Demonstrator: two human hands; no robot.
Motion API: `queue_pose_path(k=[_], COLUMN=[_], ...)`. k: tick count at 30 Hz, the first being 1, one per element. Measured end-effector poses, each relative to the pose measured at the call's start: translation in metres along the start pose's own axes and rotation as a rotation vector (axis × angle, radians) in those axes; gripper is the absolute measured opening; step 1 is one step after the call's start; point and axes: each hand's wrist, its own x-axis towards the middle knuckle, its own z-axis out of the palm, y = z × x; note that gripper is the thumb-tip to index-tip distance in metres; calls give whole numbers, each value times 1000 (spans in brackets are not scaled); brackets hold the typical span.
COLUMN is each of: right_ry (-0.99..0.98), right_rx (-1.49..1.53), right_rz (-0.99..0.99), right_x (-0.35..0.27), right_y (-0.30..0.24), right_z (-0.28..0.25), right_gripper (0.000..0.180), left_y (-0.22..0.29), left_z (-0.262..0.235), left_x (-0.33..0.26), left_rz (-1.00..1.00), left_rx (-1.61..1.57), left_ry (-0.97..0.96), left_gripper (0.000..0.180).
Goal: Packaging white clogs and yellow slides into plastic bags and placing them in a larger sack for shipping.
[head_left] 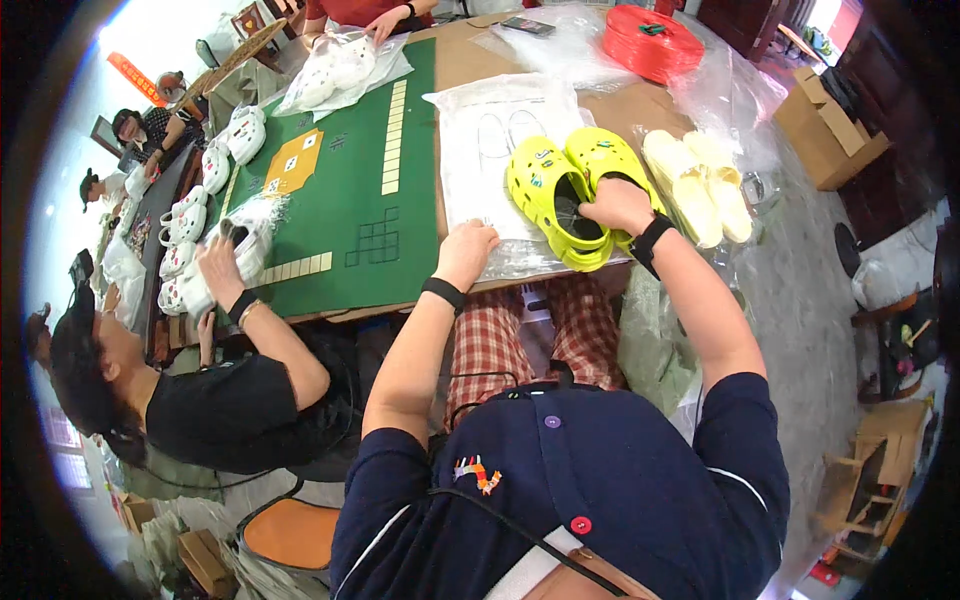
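Two bright yellow-green clog shoes (548, 190) lie side by side on a clear plastic bag (500, 140) on the table. My right hand (618, 205) grips the heel edge of the right clog (600, 155). My left hand (466, 252) rests closed on the plastic bag at the table's near edge, just left of the clogs. Both wrists wear black bands.
A pair of pale yellow clogs (700, 185) lies right of my hand. A green mat (350, 190) with tile rows covers the table's left. A red round lid (652, 42) sits at the back. A person at left handles white clogs (235, 245). Cardboard box (825, 125) at right.
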Motion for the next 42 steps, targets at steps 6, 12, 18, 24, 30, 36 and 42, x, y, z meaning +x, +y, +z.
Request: queue_pose_path(k=[6,12,18,24,30,36,42], right_ry=[114,161,156,182,135,197,277], right_rx=[-48,-6,59,62,74,321,197], right_rz=[-79,-67,-81,-77,-131,-64,-47], right_x=[11,2,5,5,16,20,26], right_y=[-6,17,14,17,33,37,6], right_z=[9,10,10,14,13,-5,-54], right_gripper=[36,36,37,37,38,40,38], left_y=[-10,26,23,30,33,26,42], left_z=[3,22,28,23,31,15,6], left_x=[4,24,18,17,27,7,-7], left_rz=[28,33,30,11,31,51,169], left_rx=[105,29,9,2,23,128,132], left_ry=[-42,31,85,108,76,115,-14], left_gripper=[16,15,16,11,10,45,31])
